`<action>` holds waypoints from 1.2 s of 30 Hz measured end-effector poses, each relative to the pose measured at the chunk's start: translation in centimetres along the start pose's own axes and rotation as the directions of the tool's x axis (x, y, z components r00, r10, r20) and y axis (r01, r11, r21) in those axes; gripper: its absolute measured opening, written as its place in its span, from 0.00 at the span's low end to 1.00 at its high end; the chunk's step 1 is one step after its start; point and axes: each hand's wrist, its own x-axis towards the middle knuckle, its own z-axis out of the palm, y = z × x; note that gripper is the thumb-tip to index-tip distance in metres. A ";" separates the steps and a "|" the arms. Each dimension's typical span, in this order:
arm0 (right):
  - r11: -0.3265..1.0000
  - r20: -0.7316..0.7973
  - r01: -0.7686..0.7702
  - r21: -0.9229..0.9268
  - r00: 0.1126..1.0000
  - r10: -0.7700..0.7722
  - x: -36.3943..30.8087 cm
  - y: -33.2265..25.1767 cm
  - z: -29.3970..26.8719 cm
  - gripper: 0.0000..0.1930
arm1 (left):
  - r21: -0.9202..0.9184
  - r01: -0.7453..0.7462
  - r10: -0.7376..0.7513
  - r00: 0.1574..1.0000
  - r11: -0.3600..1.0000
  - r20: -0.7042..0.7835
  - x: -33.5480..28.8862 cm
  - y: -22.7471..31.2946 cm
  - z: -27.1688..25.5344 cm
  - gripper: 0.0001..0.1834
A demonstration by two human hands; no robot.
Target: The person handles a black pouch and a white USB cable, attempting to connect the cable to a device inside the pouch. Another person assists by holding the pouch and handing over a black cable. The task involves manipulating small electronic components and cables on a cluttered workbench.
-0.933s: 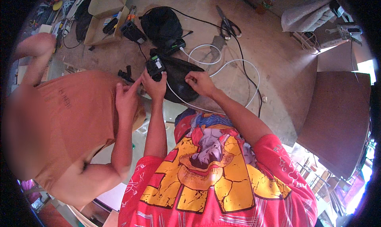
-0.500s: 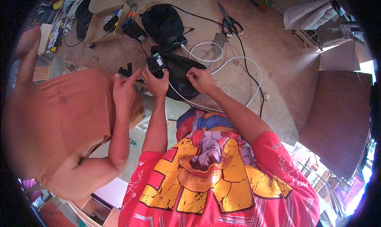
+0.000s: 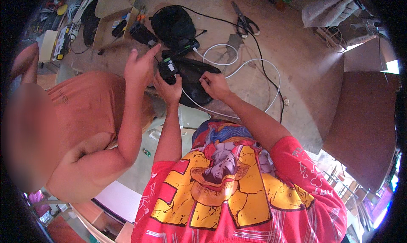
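Observation:
My left hand (image 3: 170, 90) is closed around a small black box-shaped device (image 3: 168, 68) with a white label and a green mark. Beneath and beside it lies a piece of black fabric (image 3: 190, 79), perhaps a pouch. My right hand (image 3: 216, 86) rests at the fabric's right side with its fingers curled together. Whatever its fingertips may pinch is hidden. Just beyond the held device is another black device (image 3: 188, 46) with a white cable (image 3: 254, 60) plugged into it. A co-worker's hand (image 3: 142, 67) hovers left of mine, index finger stretched toward the devices.
Behind lie a black bag (image 3: 173, 24), a black block-shaped device (image 3: 143, 34) and an open cardboard box (image 3: 111, 26). Scissors (image 3: 243, 22) and a black cord (image 3: 263, 64) lie to the right. The co-worker's orange-clad body (image 3: 85, 103) closes in on the left.
The co-worker's hand has lifted away from beside my left hand and now points up and to the right. My own hands stay nearly where they were.

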 end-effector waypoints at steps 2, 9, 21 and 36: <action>0.999 -0.001 0.034 -0.020 0.999 -0.034 -0.1 0.3 0.3 0.07 | -0.011 -0.042 0.041 0.998 0.999 -0.045 -0.1 -0.8 0.4 0.46; 0.997 -0.019 0.029 -0.066 0.999 -0.030 -0.1 0.0 0.5 0.08 | -0.062 -0.009 0.007 1.000 0.998 -0.030 -0.2 0.6 -0.4 0.46; 0.994 -0.009 0.006 -0.107 1.000 -0.007 -0.2 -0.2 0.4 0.07 | -0.095 0.096 -0.088 0.992 0.991 0.086 -0.5 0.3 -0.3 0.44; 0.994 -0.025 0.047 -0.103 0.998 -0.050 -0.2 -0.1 0.5 0.09 | -0.101 0.100 -0.080 0.979 0.990 0.189 -0.7 0.3 -0.1 0.41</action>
